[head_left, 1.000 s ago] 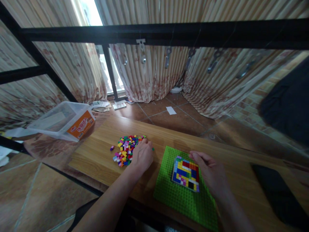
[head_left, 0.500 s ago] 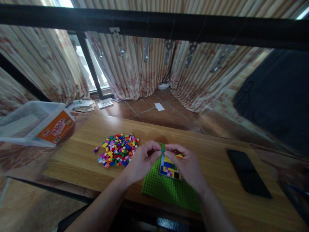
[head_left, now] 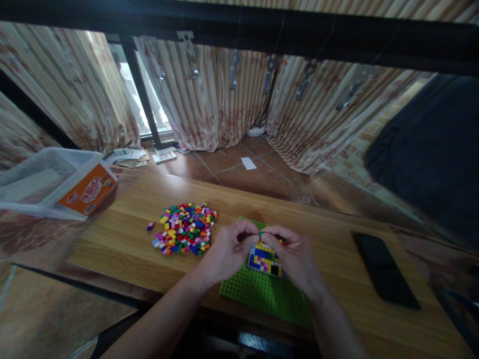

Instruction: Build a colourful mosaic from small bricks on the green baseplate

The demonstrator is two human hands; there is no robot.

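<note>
Near the front edge of the wooden tabletop (head_left: pixel 123 239), around its middle, a green studded baseplate (head_left: pixel 262 294) lies flat, and on its far half sits a small mosaic of coloured bricks (head_left: pixel 264 259) in yellow, blue, white, pink and black. Both of the person's hands meet just above the far edge of that mosaic. The left hand (head_left: pixel 228 249) and the right hand (head_left: pixel 295 257) have thumb and forefinger tips drawn together, pinching a tiny green brick (head_left: pixel 260 233) between them; the piece is so small from here that I would only say it looks like a single stud-sized brick. The other fingers of each hand curl loosely, and the right hand covers the right part of the mosaic.

To the left of the baseplate, toward the far edge of the tabletop, a loose pile of small bricks (head_left: pixel 185 229) in many colours is spread out, with one purple brick (head_left: pixel 150 226) lying apart on its left. Well off toward the right end of the tabletop a black phone (head_left: pixel 385 271) lies flat with its screen dark. Beyond the left end, off the tabletop, a clear plastic box with an orange label (head_left: pixel 60 182) rests tilted.
</note>
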